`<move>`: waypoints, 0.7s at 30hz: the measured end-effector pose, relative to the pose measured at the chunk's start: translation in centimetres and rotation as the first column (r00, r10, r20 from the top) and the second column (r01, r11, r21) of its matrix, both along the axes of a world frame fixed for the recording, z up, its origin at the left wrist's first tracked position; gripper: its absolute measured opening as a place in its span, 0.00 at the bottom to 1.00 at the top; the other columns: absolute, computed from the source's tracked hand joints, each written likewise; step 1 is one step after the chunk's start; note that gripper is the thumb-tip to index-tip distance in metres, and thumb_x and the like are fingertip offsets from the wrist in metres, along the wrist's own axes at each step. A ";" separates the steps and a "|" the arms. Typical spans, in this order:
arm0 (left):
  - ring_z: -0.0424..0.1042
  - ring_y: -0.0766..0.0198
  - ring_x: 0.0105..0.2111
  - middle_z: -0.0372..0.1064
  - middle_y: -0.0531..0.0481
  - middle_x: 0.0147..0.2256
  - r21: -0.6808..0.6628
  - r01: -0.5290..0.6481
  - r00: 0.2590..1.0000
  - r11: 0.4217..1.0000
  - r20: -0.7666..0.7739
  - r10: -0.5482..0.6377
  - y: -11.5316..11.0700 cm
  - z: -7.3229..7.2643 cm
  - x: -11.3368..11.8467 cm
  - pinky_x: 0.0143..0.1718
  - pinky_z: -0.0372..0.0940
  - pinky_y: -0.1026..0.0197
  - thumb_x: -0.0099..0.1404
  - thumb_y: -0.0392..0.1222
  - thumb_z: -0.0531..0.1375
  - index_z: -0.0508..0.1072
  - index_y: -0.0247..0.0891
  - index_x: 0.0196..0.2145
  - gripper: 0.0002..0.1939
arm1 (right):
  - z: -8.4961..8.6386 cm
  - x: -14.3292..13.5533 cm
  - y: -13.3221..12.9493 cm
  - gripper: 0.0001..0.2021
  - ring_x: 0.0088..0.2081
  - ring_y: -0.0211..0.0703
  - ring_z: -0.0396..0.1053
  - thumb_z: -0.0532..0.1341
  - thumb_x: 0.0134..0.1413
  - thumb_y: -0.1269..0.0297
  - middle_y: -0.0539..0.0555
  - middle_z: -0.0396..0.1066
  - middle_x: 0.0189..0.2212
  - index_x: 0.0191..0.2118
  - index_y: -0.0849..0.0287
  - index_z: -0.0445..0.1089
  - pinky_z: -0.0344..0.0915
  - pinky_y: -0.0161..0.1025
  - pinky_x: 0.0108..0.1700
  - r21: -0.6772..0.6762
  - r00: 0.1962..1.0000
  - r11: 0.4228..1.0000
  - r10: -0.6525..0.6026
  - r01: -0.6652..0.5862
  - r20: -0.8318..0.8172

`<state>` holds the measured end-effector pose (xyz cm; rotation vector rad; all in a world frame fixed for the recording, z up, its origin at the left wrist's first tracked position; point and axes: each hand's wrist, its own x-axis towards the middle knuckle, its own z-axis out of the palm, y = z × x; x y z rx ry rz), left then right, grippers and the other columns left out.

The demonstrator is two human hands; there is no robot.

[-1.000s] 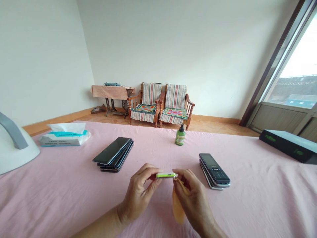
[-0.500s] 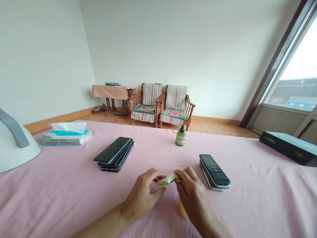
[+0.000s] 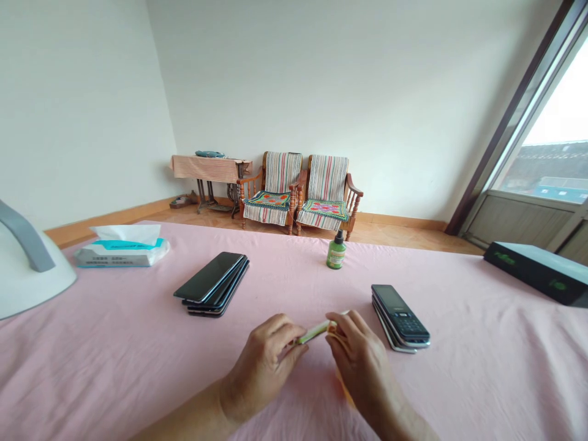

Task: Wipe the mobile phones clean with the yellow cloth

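Note:
Between my hands, above the pink cloth, is a thin phone [image 3: 315,332] with a green edge, seen nearly edge-on. My left hand [image 3: 263,365] pinches its left end between thumb and fingers. My right hand [image 3: 361,361] is closed on an orange cloth [image 3: 343,389], which it presses against the phone's right end; part of the cloth hangs below the palm. To the right lies a small stack of keypad phones [image 3: 399,315], a dark one on top. On the left is a stack of dark smartphones [image 3: 214,282], slightly fanned.
A green spray bottle [image 3: 336,251] stands beyond my hands on the pink tablecloth [image 3: 285,269]. A tissue pack [image 3: 122,250] and a white, grey-handled object [image 3: 32,263] are at left. A black box [image 3: 535,272] sits at right. Two armchairs [image 3: 298,193] stand by the wall.
The phone has been tilted, so its pale face shows less and its edge shows more. My left thumb has closed onto its left end. The stacks have stayed put.

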<state>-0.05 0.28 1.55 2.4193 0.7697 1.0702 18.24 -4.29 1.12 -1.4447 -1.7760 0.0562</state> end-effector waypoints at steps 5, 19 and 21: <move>0.69 0.62 0.32 0.68 0.50 0.32 -0.012 -0.057 0.998 0.998 -0.018 0.057 0.6 -0.4 -0.3 0.34 0.63 0.63 0.63 0.31 0.57 0.71 0.39 0.39 0.07 | 0.1 1.8 0.7 0.04 0.29 0.39 0.65 0.55 0.53 0.73 0.49 0.65 0.28 0.31 0.57 0.62 0.61 0.34 0.31 0.031 0.986 0.988 -0.147 0.150 -0.082; 0.69 0.63 0.33 0.68 0.51 0.31 -0.081 -0.058 0.998 0.995 -0.032 0.055 0.9 0.6 -0.6 0.35 0.62 0.63 0.62 0.30 0.57 0.72 0.37 0.34 0.05 | 0.0 2.6 1.7 0.06 0.31 0.41 0.64 0.55 0.57 0.66 0.51 0.65 0.29 0.31 0.58 0.67 0.60 0.36 0.33 0.036 0.977 0.981 -0.188 0.193 -0.104; 0.69 0.63 0.33 0.68 0.51 0.31 -0.078 -0.073 0.997 0.994 -0.037 0.070 0.9 0.6 -0.6 0.35 0.62 0.63 0.61 0.29 0.58 0.72 0.38 0.33 0.06 | -0.1 2.5 1.6 0.07 0.32 0.41 0.65 0.54 0.58 0.66 0.52 0.65 0.30 0.32 0.58 0.69 0.60 0.36 0.34 0.055 0.980 0.983 -0.168 0.174 -0.103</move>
